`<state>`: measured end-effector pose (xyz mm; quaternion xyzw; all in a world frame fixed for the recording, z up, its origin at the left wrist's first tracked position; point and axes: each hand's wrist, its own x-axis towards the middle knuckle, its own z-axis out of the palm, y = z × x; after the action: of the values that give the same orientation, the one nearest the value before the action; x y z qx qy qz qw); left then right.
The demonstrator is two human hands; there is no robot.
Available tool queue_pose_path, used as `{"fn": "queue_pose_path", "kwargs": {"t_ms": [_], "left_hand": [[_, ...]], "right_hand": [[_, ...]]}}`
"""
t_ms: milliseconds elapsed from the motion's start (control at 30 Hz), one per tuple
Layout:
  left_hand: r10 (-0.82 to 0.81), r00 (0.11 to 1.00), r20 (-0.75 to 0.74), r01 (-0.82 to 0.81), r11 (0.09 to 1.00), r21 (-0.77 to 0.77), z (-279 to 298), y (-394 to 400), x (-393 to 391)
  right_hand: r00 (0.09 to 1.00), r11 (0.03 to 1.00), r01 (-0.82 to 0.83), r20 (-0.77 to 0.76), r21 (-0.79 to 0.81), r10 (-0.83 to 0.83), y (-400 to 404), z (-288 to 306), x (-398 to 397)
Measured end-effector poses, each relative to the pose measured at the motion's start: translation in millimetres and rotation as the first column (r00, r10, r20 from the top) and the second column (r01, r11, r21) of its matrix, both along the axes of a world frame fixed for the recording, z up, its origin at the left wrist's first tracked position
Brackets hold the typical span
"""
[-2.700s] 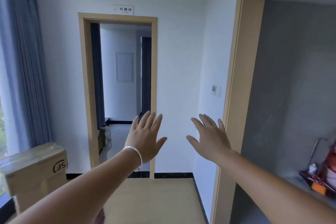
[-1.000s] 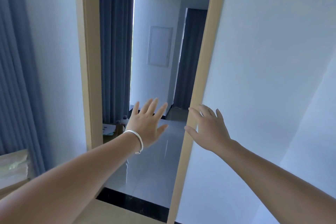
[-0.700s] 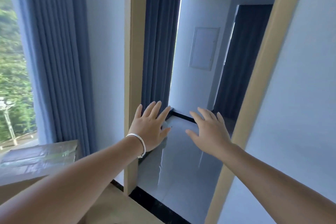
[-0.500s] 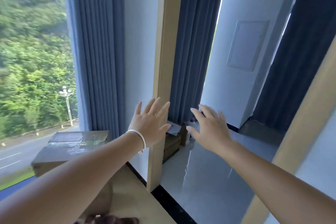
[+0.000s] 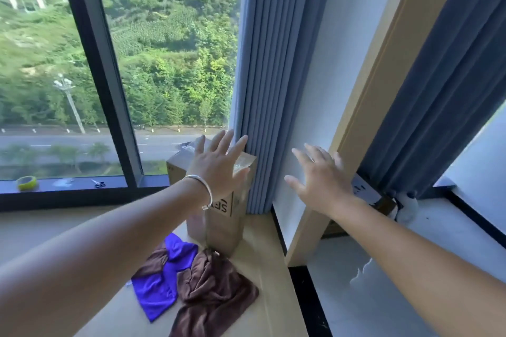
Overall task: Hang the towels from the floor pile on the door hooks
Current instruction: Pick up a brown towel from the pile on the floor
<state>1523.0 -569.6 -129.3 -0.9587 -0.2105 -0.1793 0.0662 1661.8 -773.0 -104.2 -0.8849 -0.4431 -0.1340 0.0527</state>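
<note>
Since the earlier frames the view has been swinging left and tipping down, away from the doorway and toward the window corner; the towel pile, unseen before, is now lying in view, which suggests the person is locating the towels before stooping for one; no towel is hung yet, and no door hooks are showing. Nearest, both forearms are reaching forward; the left hand [image 5: 219, 164], wearing a silver bangle [image 5: 201, 190], is holding its fingers straight and spread, gripping nothing; the right hand [image 5: 319, 176] is likewise spread and empty; both are hovering well above the floor. Below the left forearm the pile is resting on the pale wooden floor [image 5: 276, 295]: a brown towel [image 5: 213, 293] is overlapping a purple-blue towel [image 5: 160, 284], with another brown fold beside it. Just behind the pile a tall cardboard box [image 5: 227, 224] is standing upright beside the blue-grey curtain [image 5: 271, 85]; to the right a wooden door frame [image 5: 364, 107] is bordering glossy white tile [image 5: 369, 290]. Farther off, a roll of yellow tape [image 5: 26, 183] and small scissors [image 5: 99, 184] are lying on the window sill; beyond the window glass [image 5: 169, 44] a road and green hillside are showing.
</note>
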Motion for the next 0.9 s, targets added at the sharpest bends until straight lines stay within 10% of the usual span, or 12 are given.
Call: {"fn": "queue_pose_path", "kwargs": {"t_ms": [901], "left_hand": [[0.469, 0.780, -0.414, -0.607, 0.729, -0.316, -340.7, 283.7, -102.7]], "right_hand": [[0.836, 0.766, -0.532, -0.363, -0.360, 0.411, 384.2, -310.8, -1.8]]}}
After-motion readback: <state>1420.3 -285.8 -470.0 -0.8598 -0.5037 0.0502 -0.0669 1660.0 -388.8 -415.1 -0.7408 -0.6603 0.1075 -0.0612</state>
